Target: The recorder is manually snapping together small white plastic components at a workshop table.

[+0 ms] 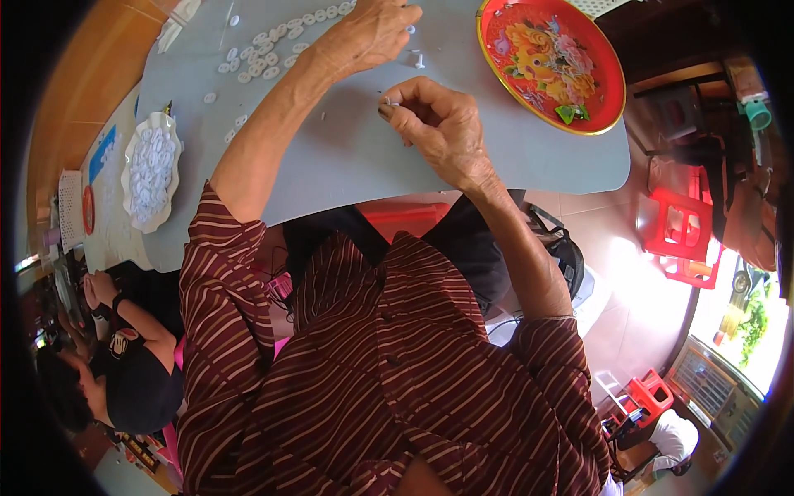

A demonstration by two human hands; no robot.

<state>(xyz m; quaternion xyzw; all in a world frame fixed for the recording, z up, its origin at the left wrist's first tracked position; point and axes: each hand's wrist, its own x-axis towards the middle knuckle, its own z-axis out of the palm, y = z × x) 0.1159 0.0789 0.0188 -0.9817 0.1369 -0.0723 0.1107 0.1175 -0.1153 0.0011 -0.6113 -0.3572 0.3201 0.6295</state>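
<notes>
My right hand (442, 128) is closed in a pinch above the grey table, with a tiny pale piece (392, 102) between thumb and forefinger. Farther off, my left hand (370, 35) reaches over the table near the top edge, its fingers curled; whatever they may hold is hidden. Just under its fingertips lies a small white plastic piece (411, 30). A little white peg-like piece (419, 61) stands on the table between my two hands. Many white oval pieces with holes (263, 59) spread out left of my left hand, some in a row.
A red flower-patterned tray (614, 91) with a gold rim sits at the right, a green wrapper (571, 113) in it. On the left, a scalloped white dish (128, 183) holds a heap of white pieces. Another person (141, 355) sits at lower left. Red stools (678, 225) stand at right.
</notes>
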